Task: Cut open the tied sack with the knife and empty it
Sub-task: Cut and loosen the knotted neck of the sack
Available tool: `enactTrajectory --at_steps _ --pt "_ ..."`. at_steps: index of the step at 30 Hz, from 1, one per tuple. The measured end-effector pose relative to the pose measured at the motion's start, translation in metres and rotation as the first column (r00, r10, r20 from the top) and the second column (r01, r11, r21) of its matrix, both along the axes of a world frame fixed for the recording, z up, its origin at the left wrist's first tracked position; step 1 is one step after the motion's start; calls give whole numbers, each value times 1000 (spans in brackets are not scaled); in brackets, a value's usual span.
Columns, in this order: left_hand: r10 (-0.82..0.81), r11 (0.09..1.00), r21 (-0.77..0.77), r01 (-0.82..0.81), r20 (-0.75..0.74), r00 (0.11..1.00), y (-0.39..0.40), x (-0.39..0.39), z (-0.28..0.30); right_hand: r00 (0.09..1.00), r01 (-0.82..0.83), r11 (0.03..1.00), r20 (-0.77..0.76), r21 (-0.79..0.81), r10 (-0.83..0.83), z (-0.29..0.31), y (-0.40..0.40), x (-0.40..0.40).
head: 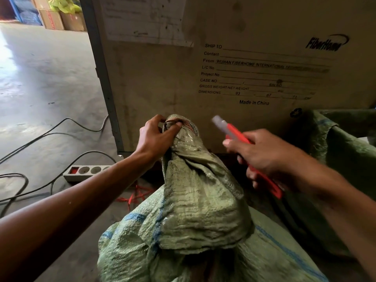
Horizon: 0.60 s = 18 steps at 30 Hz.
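- Nearest to the camera lies the green woven sack [195, 216], full and wrinkled, with blue stripes; it stands on the floor between both forearms, and its gathered neck rises in the middle of the view.
- At the top of this neck the left hand [156, 137] grips the bunched fabric. Its fingers are curled tightly around the mouth of the sack, and the thumb presses on the fold from the right side.
- To the right of the neck, not touching it, the right hand [262, 151] holds the red knife [252, 157]. The fingers are closed around the handle, and the forefinger is stretched forward beside it.
- The grey blade end points up and to the left, toward the sack top. It is blurred, so I cannot tell how far the blade is out.
- Behind the sack stands a big crate [234, 74] with printed shipping text.
- On the concrete floor [44, 78] at the left lie a power strip [85, 171] and black cables [36, 143].
- Red string pieces [136, 196] lie on the floor just beside the sack.
- Another green sack [345, 151] leans at the right side, near the crate.
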State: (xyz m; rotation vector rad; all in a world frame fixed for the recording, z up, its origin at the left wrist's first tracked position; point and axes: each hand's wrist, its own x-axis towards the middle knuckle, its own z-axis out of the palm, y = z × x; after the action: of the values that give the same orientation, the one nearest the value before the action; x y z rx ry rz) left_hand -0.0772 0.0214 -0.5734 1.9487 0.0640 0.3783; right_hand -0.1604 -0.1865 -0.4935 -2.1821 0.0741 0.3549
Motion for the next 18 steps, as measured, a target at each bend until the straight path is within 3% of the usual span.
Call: enactTrajectory --at_steps 5,8,11,13,18 --pt "-132 990 -59 130 -15 991 -12 -6 6 956 121 990 258 79 -137 -18 -6 9" --pt "-209 974 -93 206 -18 978 -26 -14 10 962 86 974 238 208 -136 -34 4 12" --pt "-445 882 -187 433 -26 895 -23 -18 13 953 67 962 267 266 -140 -42 3 14" --pt "-557 824 -144 548 -26 830 -14 -19 13 944 71 952 289 298 -161 -43 -2 15" --pt "-643 765 -41 643 -12 765 -7 -20 18 955 1 947 281 320 -96 -43 -3 14"
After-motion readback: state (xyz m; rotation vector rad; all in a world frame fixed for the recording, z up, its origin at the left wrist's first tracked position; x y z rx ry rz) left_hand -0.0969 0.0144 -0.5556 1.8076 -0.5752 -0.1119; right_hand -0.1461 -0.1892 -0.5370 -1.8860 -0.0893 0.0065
